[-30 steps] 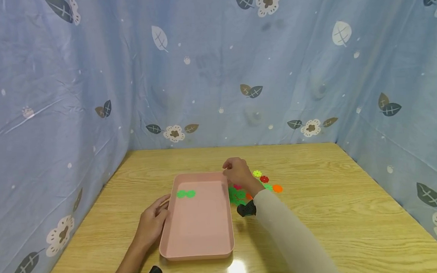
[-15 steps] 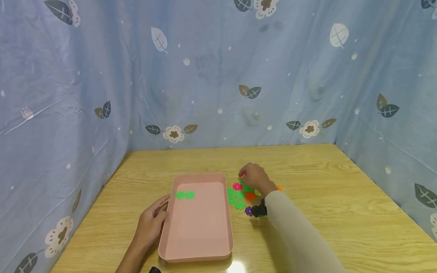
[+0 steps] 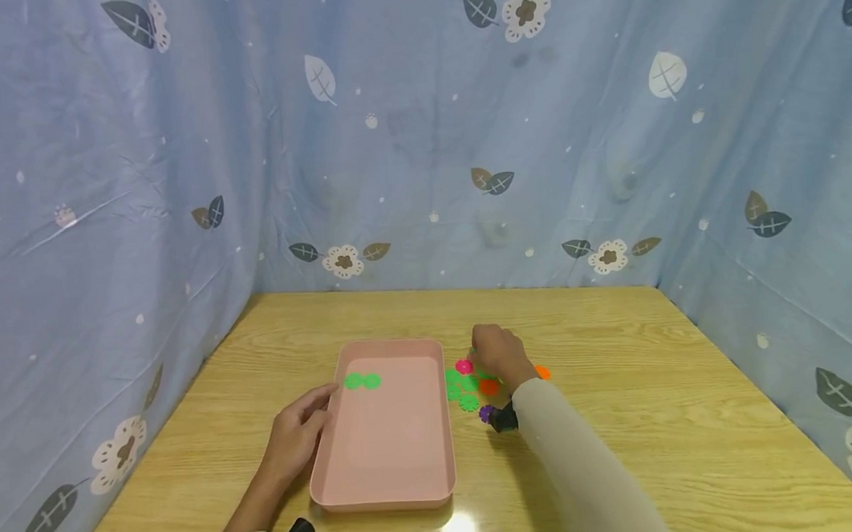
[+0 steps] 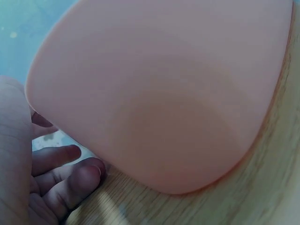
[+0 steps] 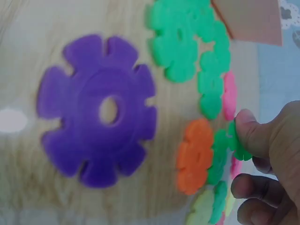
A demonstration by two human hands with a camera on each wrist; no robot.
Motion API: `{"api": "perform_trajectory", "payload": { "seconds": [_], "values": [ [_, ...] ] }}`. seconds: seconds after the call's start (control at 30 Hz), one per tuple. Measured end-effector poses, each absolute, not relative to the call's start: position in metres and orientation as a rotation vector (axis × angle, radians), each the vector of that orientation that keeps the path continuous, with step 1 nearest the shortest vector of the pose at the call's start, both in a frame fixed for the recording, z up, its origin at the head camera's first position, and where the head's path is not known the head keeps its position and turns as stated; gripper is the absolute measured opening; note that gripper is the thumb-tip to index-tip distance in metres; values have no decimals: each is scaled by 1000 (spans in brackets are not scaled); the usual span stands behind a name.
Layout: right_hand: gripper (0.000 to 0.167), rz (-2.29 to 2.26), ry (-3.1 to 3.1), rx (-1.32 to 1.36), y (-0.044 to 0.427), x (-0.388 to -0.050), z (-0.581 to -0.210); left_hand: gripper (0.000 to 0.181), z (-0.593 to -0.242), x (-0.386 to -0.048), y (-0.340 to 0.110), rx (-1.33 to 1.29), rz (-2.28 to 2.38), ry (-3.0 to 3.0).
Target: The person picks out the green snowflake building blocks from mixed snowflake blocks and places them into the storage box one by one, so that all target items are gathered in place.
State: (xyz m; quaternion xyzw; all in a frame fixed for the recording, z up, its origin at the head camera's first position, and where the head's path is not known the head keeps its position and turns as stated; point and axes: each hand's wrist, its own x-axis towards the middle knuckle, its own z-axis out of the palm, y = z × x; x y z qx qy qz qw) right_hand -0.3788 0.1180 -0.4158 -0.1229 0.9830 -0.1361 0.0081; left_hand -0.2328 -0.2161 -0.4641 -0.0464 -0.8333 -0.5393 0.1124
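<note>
The pink tray (image 3: 388,453) lies on the table with two green flower-shaped discs (image 3: 363,381) near its upper left. Beside its left wall is the left hand (image 3: 295,433), fingers relaxed and touching the rim; the left wrist view shows that hand (image 4: 65,183) at the tray's edge. Over the loose discs right of the tray, the right hand (image 3: 501,354) reaches down. In the right wrist view, its thumb and a hidden finger pinch a green disc (image 5: 238,143); the right hand (image 5: 276,159) is at that frame's right edge.
Around the right hand lie several green discs (image 3: 469,403), a pink disc (image 3: 463,366), orange discs (image 3: 488,387) and a purple disc (image 5: 96,112) nearest the wrist. A patterned blue curtain (image 3: 405,138) stands behind and beside the wooden table.
The right hand has moved from the tray's far right corner to the discs at its right. The left hand has stayed at the tray's left side.
</note>
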Motion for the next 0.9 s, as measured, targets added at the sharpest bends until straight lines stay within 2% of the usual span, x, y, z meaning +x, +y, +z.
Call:
{"api": "perform_trajectory", "payload": {
  "seconds": [0.17, 0.3, 0.47, 0.67, 0.9],
  "values": [
    [12, -519, 3031, -413, 115, -380, -414, 38, -463, -233, -216, -110, -1585, -2443],
    [2, -615, 3025, -473, 113, -382, -412, 38, -462, -234, -217, -112, -1594, -2437],
    [20, -685, 3046, -564, 107, -382, -406, 39, -463, -232, -216, -109, -1593, -2452],
    [16, -842, 3060, -606, 91, -380, -396, 38, -461, -233, -216, -85, -1611, -2452],
    [27, -841, 3020, -648, 64, -380, -384, 38, -456, -237, -220, -80, -1608, -2466]
  ]
}}
